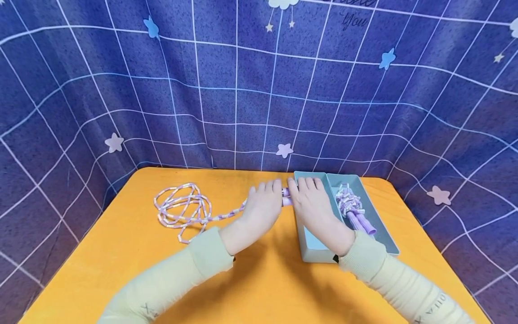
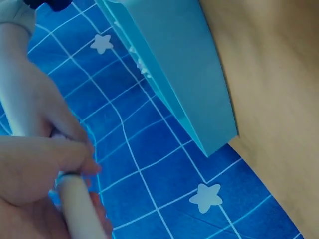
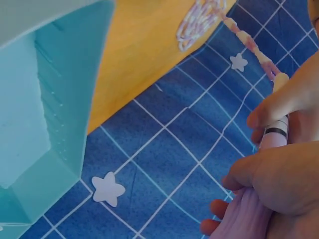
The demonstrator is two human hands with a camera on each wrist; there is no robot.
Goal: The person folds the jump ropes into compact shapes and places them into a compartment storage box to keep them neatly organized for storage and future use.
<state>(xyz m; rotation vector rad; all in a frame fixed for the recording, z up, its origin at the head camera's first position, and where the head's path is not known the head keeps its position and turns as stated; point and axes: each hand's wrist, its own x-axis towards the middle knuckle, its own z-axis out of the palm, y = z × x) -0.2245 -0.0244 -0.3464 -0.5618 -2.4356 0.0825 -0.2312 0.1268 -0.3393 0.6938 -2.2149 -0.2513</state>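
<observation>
A purple-and-white beaded jump rope lies coiled on the orange table, left of centre. Its strand runs right into my left hand. Between the two hands a purple handle shows, and both hands grip it. My right hand hovers over the left compartment of a teal tray. In the right wrist view my right hand curls round the ribbed purple handle. In the left wrist view my left hand curls round a pale handle.
The tray's right compartment holds a second, bundled purple jump rope. A blue star-patterned cloth hangs behind and round the table. The tray's side wall stands close to both wrists.
</observation>
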